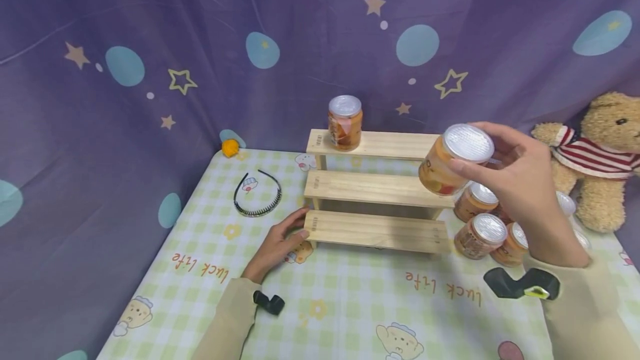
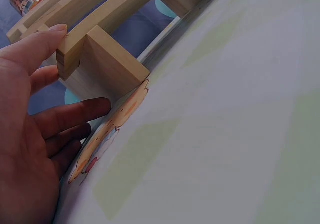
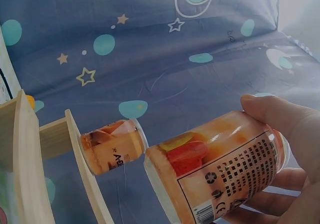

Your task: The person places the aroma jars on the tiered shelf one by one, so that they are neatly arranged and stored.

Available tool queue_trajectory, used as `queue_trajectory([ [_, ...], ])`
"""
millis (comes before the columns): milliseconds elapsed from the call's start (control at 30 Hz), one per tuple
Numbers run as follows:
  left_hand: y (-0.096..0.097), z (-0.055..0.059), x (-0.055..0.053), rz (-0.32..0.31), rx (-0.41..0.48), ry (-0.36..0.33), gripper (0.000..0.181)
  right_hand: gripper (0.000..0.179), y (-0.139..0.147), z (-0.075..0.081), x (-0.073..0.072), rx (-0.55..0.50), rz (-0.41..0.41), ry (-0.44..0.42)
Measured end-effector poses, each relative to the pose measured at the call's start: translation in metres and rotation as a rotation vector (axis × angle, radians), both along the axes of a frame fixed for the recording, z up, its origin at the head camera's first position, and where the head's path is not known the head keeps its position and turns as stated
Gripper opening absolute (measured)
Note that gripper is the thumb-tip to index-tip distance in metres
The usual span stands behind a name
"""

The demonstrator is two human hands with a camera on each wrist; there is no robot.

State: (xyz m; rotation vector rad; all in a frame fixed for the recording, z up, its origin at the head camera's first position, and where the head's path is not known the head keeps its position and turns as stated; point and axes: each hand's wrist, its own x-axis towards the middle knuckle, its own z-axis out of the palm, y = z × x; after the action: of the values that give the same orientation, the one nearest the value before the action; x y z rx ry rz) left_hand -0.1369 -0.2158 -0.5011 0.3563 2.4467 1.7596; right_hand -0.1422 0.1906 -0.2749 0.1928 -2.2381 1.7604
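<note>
My right hand [image 1: 525, 182] grips a can [image 1: 452, 163] with a silver lid and an orange fruit-printed label near its lid end. The can is tilted, in the air above the right part of a three-step wooden display rack [image 1: 375, 229]. In the right wrist view its printed text and barcode face the camera. Another such can [image 1: 345, 124] stands upright on the left of the top step. My left hand [image 1: 277, 246] holds the left end of the lowest step between thumb and index finger; the other fingers [image 2: 75, 116] extend beneath, near the cloth.
Several similar cans [image 1: 480, 236] stand at the rack's right, partly hidden by my right arm. Beyond them sits a teddy bear [image 1: 600, 154] in a striped shirt. A black headband [image 1: 257, 213] and a small orange-yellow object [image 1: 230, 148] lie on the left of the checked tablecloth [image 1: 350, 315].
</note>
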Motion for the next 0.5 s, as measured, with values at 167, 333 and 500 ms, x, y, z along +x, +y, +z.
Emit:
queue_trajectory([
  [167,0.000,-0.001,-0.001,0.001,-0.007,-0.002,0.058,0.053,-0.011,0.007,-0.015,0.109,-0.011,-0.018],
  [333,0.001,0.000,-0.001,0.005,-0.024,0.008,0.058,0.053,-0.025,0.012,-0.032,0.088,0.008,-0.020],
  [500,0.001,0.001,-0.001,0.005,-0.028,0.014,0.058,0.052,-0.039,0.013,-0.049,-0.031,0.082,-0.013],
])
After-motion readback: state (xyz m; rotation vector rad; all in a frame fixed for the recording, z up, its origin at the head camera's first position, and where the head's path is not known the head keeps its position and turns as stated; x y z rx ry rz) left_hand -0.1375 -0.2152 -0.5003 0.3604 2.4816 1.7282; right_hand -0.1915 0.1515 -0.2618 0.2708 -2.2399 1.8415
